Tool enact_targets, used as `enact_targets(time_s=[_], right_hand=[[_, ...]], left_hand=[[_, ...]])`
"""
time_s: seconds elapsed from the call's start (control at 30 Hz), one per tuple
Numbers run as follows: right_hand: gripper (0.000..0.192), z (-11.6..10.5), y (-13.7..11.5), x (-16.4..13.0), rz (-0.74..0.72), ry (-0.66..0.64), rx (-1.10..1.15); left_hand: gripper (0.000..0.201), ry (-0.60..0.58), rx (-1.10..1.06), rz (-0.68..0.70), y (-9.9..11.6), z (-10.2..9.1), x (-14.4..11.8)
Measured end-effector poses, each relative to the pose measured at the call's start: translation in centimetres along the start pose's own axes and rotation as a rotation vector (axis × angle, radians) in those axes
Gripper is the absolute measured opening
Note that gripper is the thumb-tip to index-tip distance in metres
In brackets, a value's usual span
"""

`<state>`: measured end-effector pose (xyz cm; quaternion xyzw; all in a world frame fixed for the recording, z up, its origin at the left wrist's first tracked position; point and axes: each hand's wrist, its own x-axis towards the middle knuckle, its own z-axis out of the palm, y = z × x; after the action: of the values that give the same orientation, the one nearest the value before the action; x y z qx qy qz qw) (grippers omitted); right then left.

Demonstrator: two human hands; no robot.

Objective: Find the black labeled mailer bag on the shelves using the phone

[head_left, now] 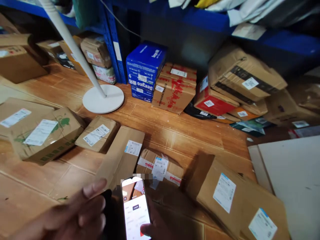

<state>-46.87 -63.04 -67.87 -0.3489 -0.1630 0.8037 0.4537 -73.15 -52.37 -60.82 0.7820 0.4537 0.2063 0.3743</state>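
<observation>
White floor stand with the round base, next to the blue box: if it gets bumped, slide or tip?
The white stand probably tips more readily than it slides: a long thin pole rises from a small flat disc. The wood-look floor seems smooth, so low pushes may slide it. It likely feels bottom-heavy.

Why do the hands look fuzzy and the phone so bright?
In the head view, the left hand sits close to the camera, dim and out of focus; the right hand lies in shadow under the phone, whose lit screen glares white. The shelf edges bend from lens distortion.
</observation>
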Motion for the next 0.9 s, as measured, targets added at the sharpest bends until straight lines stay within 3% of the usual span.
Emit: enact_targets(time_s=[0.1, 0.13, 0.17, 0.2, 0.3, 0.4, 0.47, 0.6, 0.77, 0.9], right_hand=[[0.107, -1.6, 0.3, 0.0, 0.049, 0.058, -0.028], [0.105, -2.2, 0.1, -0.3, 0.064, 0.072, -0.042], [0.102, -2.8, -0.3, -0.7, 0.070, 0.090, -0.058], [0.098, -3.3, -0.7, -1.2, 0.066, 0.121, -0.070], [0.083, -4.5, -1.9, -2.7, 0.043, 0.243, -0.076], [0.080, -5.1, -2.1, -3.1, 0.040, 0.338, -0.050], [0.080, -5.3, -1.6, -2.8, 0.029, 0.366, -0.032], [0.079, -5.4, -0.9, -1.5, 0.028, 0.334, 0.007], [0.075, -4.7, -1.8, 1.0, 0.111, 0.177, -0.103], [0.074, -3.8, -2.4, 4.3, 0.149, 0.025, -0.243]], left_hand=[[0.049, 0.065, -0.209, -0.124, 0.4, -1.7, 4.7], [0.047, 0.150, -0.210, -0.184, 0.3, -1.5, 6.3], [0.044, 0.135, -0.158, -0.203, 0.1, -0.8, 7.7], [0.044, 0.115, -0.064, -0.167, -0.2, 0.6, 8.9], [0.058, -0.168, 0.306, -0.051, -2.3, 7.1, 10.5], [0.092, -0.362, 0.559, 0.033, -5.5, 13.1, 9.2], [0.085, -0.417, 0.567, 0.020, -7.6, 15.1, 7.7], [0.072, -0.443, 0.600, 0.032, -11.4, 14.5, 5.4], [0.036, -0.383, 0.615, 0.430, -15.4, 11.4, 3.8], [0.049, -0.376, 0.590, 0.555, -16.2, 10.0, 3.3]])
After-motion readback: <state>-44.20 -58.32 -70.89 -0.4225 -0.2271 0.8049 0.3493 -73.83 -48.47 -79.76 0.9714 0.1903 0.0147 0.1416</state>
